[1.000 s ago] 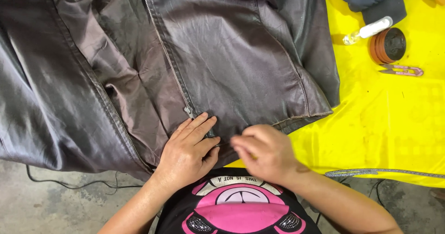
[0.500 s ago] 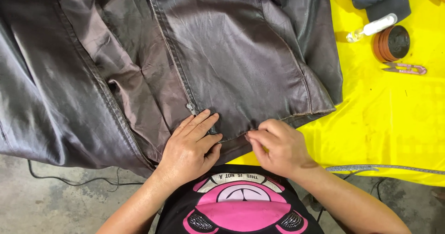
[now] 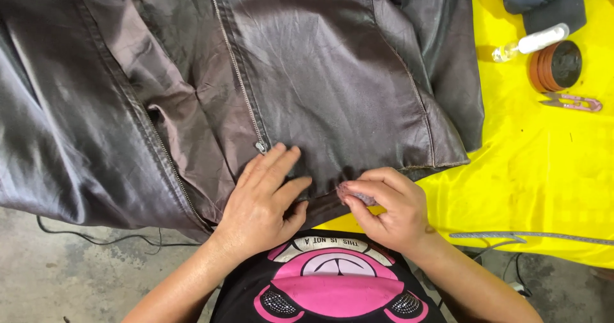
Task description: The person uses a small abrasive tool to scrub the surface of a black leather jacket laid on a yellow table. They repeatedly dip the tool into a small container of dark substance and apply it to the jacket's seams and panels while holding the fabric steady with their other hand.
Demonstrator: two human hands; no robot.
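The dark jacket (image 3: 320,86) is running off the top and left edges, hiding much of the yellow table (image 3: 543,169). The right hand (image 3: 390,208) is covering its hem edge; whatever its fingertips are pinching is too small to tell.

The right hand (image 3: 390,208) now sits a little lower and further right along the hem of the dark brown jacket (image 3: 320,80) than a second ago, when its knuckles were bunched close against the left hand (image 3: 265,198). A clear gap has opened between the two hands. The right hand's fingers (image 3: 368,185) now pinch a small pinkish scrap at the hem edge, which did not show before. The left hand's fingers have spread a little wider on the cloth just below the zip's end (image 3: 261,147).
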